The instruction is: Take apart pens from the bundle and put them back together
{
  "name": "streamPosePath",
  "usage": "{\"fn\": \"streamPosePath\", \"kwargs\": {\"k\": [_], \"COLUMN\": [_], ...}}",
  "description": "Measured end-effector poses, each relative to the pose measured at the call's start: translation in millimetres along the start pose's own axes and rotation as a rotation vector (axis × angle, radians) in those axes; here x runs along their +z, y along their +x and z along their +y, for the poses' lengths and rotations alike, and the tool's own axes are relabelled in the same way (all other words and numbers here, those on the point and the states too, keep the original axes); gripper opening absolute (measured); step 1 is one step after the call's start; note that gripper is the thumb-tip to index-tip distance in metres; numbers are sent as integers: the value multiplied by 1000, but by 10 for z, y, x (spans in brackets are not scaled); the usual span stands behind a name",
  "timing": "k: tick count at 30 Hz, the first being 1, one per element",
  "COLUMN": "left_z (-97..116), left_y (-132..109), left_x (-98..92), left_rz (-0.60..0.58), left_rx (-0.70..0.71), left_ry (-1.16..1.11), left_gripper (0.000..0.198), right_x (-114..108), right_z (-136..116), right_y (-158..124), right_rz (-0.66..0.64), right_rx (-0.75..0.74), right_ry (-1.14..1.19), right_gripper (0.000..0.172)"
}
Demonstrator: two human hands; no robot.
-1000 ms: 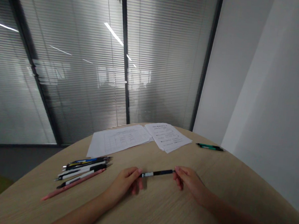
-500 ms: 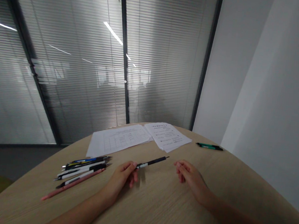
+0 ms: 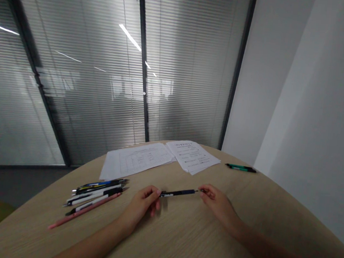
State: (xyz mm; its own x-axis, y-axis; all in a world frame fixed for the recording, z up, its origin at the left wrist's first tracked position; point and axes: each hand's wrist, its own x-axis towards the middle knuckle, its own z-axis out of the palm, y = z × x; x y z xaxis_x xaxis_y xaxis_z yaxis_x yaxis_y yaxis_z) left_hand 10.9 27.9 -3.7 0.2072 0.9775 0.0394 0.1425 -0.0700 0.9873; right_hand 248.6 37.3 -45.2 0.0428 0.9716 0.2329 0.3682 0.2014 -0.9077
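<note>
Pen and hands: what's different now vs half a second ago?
The pen swung its tip down and rightward in view, nearly closing the gap to the right hand; contact there is unclear. The left hand shifted slightly right, keeping its grip. Unchanged: the pens on the left, the papers, the green pens.

The dark pen (image 3: 181, 193) I hold looks like smooth plastic. Beneath it, my bench (image 3: 165, 237) shows fine wood grain with a matt finish. I see matt paper sheets (image 3: 139, 158), glossy, reflective glass panels (image 3: 193, 58) ahead of me, and a smooth, matt wall (image 3: 328, 98).
</note>
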Motion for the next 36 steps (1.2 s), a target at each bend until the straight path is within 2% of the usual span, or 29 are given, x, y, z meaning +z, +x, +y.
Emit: {"fn": "streamPosePath", "kwargs": {"k": [4,11,17,20,24,29,32,34,36], "left_z": [8,-36,-28,-14,-17,-2,24,33,28], "left_y": [-22,-11,-63,-109,-137,-146,-164,-178,-188], "left_x": [14,-4,19,33,37,54,66,67,61], "left_rz": [-70,-134,-271,-320,-384,-339,-299,-268,-231], "left_rx": [25,278,443,489,537,536,546,558,584], "left_ry": [146,541,740,806,850,933,959,964,961], "left_gripper": [28,15,8,3,5,5,7,10,13], "right_x": [-25,-36,-23,-23,-33,-31,-28,-31,-35], "right_z": [32,-17,-50,-37,-9,1,-22,-57,-108], "right_y": [25,-7,-10,-3,-2,-10,-21,-46,-91], "right_rz": [35,36,27,19,12,11,16,24,17], "right_rx": [71,78,72,68,66,58,0,-90,-245], "right_ry": [73,86,79,41,7,-3,-49,-116,-221], "right_gripper": [22,24,22,23,26,25,22,20,16]}}
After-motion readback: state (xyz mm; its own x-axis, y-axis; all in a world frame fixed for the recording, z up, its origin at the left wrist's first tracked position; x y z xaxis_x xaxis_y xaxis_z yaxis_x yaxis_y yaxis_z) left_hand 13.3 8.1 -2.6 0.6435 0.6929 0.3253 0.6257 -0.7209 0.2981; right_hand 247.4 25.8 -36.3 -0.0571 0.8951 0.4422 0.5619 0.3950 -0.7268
